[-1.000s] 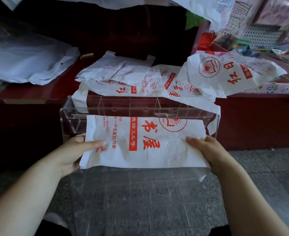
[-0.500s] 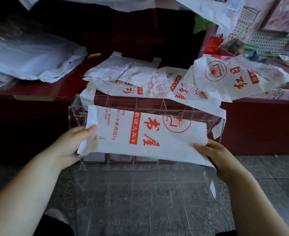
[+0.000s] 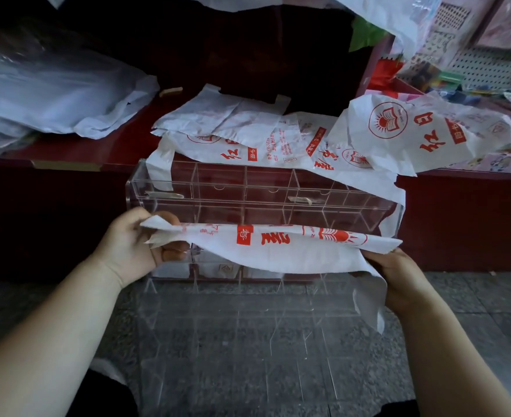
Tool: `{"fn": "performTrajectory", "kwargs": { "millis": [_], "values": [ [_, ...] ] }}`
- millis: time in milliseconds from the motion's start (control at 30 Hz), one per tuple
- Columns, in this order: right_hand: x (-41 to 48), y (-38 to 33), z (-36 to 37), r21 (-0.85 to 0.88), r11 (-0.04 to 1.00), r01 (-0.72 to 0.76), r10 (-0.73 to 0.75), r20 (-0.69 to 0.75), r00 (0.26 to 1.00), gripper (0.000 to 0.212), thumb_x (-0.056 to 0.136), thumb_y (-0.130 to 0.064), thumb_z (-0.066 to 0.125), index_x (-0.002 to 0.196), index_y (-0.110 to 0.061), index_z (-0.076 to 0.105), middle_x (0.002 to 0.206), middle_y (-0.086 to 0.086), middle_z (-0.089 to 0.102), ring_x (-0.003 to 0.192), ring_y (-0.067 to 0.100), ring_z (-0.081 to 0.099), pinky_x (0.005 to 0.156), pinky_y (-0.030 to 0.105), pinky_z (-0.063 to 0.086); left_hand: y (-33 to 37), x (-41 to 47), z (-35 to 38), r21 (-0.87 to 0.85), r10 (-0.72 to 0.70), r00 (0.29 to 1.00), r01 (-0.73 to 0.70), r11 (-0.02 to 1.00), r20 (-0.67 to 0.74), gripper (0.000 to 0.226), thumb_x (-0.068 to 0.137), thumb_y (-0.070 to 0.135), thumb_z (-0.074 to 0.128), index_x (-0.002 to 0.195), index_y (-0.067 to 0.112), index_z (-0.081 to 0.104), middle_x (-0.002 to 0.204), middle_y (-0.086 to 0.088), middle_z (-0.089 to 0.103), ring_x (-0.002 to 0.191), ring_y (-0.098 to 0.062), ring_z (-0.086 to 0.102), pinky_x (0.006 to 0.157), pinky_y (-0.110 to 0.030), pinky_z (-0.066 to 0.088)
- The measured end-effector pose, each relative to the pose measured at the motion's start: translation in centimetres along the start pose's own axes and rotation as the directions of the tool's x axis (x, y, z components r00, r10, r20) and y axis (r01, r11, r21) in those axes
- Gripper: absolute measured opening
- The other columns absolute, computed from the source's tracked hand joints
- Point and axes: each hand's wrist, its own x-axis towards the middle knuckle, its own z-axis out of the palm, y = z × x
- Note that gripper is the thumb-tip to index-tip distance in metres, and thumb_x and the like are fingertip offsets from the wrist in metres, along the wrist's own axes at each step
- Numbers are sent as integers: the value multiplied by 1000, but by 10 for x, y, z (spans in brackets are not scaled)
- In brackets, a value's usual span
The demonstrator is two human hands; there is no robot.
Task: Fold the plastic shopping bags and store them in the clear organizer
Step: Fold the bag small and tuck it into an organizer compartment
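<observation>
A white plastic shopping bag [image 3: 278,251] with red print is stretched flat and nearly edge-on between my hands, in front of the clear organizer [image 3: 263,191]. My left hand [image 3: 136,242] pinches the bag's left end with thumb and curled fingers. Under the bag's right end, my right hand [image 3: 398,278] grips it, and a loose flap hangs below. The organizer is a transparent box with several divided compartments. Its clear lid [image 3: 233,341] lies open toward me. Folded white bags show low in the front compartments.
More printed white bags [image 3: 248,136] lie spread on the dark red counter [image 3: 52,170] behind the organizer, one [image 3: 413,130] draped at the right. A heap of clear plastic [image 3: 52,91] sits at the left. Packaged goods hang on a rack [image 3: 474,64] at the upper right. Grey stone floor below.
The bag was held upright facing me; both hands have tipped its top edge away, so it now lies almost horizontal, lower and nearer the organizer's front.
</observation>
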Motion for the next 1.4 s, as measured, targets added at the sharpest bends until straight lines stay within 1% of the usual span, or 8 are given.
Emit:
{"fn": "performTrajectory", "kwargs": {
  "millis": [133, 300, 467, 667, 800, 1000, 1200, 1400],
  "values": [
    [2, 2, 1, -92, 995, 47, -44, 37, 998, 14, 70, -13, 62, 68, -9, 76, 73, 9, 72, 70, 18, 68, 62, 26, 55, 2, 0, -1, 138, -58, 998, 59, 989, -12, 66, 8, 66, 81, 39, 12, 59, 59, -12, 67, 52, -16, 66, 42, -22, 52],
    [4, 5, -3, -102, 992, 69, -71, -13, 997, 9, 58, -8, 69, 50, -13, 70, 62, 3, 70, 59, 13, 66, 52, 22, 52, -4, 3, 1, 350, 52, 980, 19, 937, -190, 23, 83, -2, 57, 68, 11, 46, 47, 3, 63, 42, -1, 59, 39, -11, 44],
    [3, 4, 0, -248, 969, 7, -9, -9, 1000, 65, 77, 27, 31, 36, -12, 62, 50, -5, 64, 45, 4, 60, 43, 12, 46, -3, 6, -2, 380, 174, 945, -58, 923, -278, 20, 87, -1, 53, 102, 12, 57, 75, -2, 64, 47, 3, 61, 47, -9, 49],
    [2, 12, 6, -819, 574, 18, 32, 45, 998, 47, 81, 20, 40, 72, -14, 72, 88, 3, 65, 85, 14, 59, 79, 18, 44, 5, -3, 6, 561, 391, 898, -221, 798, -202, 22, 88, 3, 54, 79, 20, 64, 52, 13, 65, 49, 6, 61, 49, -7, 48],
    [-10, -2, 38, -640, 751, 165, -98, 139, 985, 22, 88, 1, 53, 97, -19, 60, 91, -11, 62, 79, -8, 60, 72, 9, 44, 14, -21, 28, 583, 412, 911, -329, 742, -10, 51, 82, -2, 59, 52, 38, 70, 53, 16, 65, 51, 5, 60, 51, -8, 47],
    [-16, 17, 94, -421, 881, 214, -38, 390, 920, 37, 71, -31, 71, 103, -34, 53, 112, -10, 60, 111, 6, 56, 96, 27, 46, 13, -33, 61, 557, 327, 918, -396, 730, 223, 25, 61, 18, 69, 53, 42, 70, 56, 14, 68, 53, 2, 62, 49, -10, 47],
    [-17, 30, 106, -395, 915, 77, 71, 349, 934, 9, 84, -9, 62, 81, -16, 67, 83, -2, 70, 77, 15, 66, 80, 35, 53, -3, -26, 63, 593, 318, 936, -341, 730, 147, 37, 76, 7, 69, 56, 38, 71, 58, 14, 68, 55, 0, 64, 49, -13, 48],
    [-14, 31, 101, -261, 965, 34, 35, 256, 966, 15, 86, -11, 58, 77, -15, 70, 73, -6, 72, 72, 9, 67, 68, 21, 52, -21, -18, 64, 214, 90, 995, -97, 972, 46, 23, 56, 21, 62, 79, 20, 64, 65, 8, 71, 64, -7, 67, 59, -22, 53]
  ]
}}
